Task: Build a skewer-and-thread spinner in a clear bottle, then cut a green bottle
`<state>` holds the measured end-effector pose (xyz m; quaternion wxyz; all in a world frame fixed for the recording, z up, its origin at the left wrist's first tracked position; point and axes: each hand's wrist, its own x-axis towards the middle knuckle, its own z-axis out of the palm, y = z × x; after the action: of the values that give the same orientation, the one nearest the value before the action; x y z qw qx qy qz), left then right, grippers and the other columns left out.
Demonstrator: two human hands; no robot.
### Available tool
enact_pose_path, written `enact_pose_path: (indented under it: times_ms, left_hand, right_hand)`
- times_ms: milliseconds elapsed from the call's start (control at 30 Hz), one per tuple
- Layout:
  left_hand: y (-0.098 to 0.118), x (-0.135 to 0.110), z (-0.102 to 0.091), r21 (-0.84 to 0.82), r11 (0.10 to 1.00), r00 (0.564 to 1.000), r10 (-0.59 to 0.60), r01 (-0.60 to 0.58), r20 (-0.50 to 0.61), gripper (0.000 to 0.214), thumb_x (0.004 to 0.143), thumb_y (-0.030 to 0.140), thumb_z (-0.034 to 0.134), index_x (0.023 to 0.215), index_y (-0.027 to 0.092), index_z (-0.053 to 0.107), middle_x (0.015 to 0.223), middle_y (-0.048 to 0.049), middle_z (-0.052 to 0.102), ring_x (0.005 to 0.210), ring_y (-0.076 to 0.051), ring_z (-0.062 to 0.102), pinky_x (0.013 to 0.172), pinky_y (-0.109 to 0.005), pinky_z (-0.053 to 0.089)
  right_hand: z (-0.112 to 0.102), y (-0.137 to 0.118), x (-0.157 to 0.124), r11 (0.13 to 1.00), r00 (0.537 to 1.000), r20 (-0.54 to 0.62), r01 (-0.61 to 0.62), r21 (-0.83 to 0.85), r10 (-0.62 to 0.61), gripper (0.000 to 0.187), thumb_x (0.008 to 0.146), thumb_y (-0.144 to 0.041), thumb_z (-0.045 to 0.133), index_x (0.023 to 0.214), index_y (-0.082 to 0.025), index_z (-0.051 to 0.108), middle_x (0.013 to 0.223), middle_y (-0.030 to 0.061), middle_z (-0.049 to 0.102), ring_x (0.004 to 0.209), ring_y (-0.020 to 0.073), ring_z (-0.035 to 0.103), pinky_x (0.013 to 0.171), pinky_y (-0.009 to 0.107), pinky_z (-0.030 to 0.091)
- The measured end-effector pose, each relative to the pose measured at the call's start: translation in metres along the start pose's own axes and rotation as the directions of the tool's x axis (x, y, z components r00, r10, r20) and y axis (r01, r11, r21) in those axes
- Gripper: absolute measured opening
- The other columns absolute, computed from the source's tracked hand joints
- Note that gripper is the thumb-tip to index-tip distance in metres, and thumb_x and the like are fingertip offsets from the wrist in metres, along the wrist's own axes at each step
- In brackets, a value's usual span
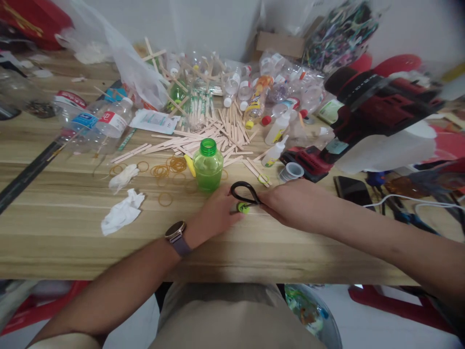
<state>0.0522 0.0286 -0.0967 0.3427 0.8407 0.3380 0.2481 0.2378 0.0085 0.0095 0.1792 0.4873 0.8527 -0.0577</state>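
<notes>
My left hand, with a watch on the wrist, has its thumb and fingers closed around a small green bottle cap. My right hand is shut on a tool with a black loop handle; the loop sticks out over the cap, and the rest of the tool is hidden. Just beyond my left hand a green plastic bottle stands upright without a cap.
Wooden sticks, rubber bands and crumpled tissues lie around the bottle. Glue bottles and a red-black power drill stand to the right, near a phone. Plastic bottles crowd the left and back.
</notes>
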Motion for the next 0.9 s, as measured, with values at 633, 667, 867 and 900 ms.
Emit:
enact_pose_path:
  times_ms: [633,667,867,900]
  left_hand:
    - [-0.0033,0.0004,0.0014,-0.001,0.999,0.997,0.051,-0.052,-0.054,0.032,0.077,0.011,0.069,0.108,0.015,0.067,0.111,-0.0108,0.068,0.110,-0.028,0.060,0.101,-0.041,0.047]
    - [-0.0029,0.0002,0.0011,0.004,0.999,0.997,0.054,-0.054,-0.054,0.031,0.078,0.011,0.069,0.108,0.014,0.067,0.111,-0.0116,0.068,0.111,-0.028,0.060,0.101,-0.042,0.047]
    - [-0.0030,-0.0012,0.0010,0.034,0.998,0.997,0.054,-0.053,-0.053,0.027,0.080,0.015,0.068,0.107,0.015,0.067,0.117,-0.0121,0.065,0.111,-0.029,0.059,0.102,-0.045,0.046]
    - [-0.0032,-0.0013,0.0011,0.038,0.998,0.998,0.050,-0.048,-0.050,0.027,0.081,0.015,0.068,0.107,0.017,0.067,0.117,-0.0111,0.065,0.111,-0.029,0.059,0.102,-0.045,0.046]
  right_hand:
    - [0.0001,-0.0009,0.0063,0.985,0.998,0.027,0.055,-0.163,-0.052,0.015,0.089,-0.014,0.055,0.089,-0.019,0.070,0.067,0.0091,0.073,0.059,0.0250,0.066,0.050,0.031,0.029]
    - [0.0001,-0.0007,0.0066,0.981,0.998,0.031,0.064,-0.181,-0.060,0.016,0.089,-0.014,0.054,0.089,-0.019,0.069,0.067,0.0090,0.073,0.059,0.0246,0.065,0.050,0.031,0.029]
    - [-0.0005,0.0001,0.0079,0.960,0.993,0.052,0.114,-0.257,-0.103,0.021,0.089,-0.012,0.050,0.092,-0.021,0.069,0.068,0.0098,0.073,0.059,0.0249,0.065,0.053,0.034,0.031]
    - [-0.0003,0.0003,0.0079,0.959,0.993,0.050,0.116,-0.258,-0.106,0.022,0.089,-0.012,0.050,0.092,-0.021,0.070,0.068,0.0102,0.073,0.059,0.0253,0.065,0.053,0.034,0.031]
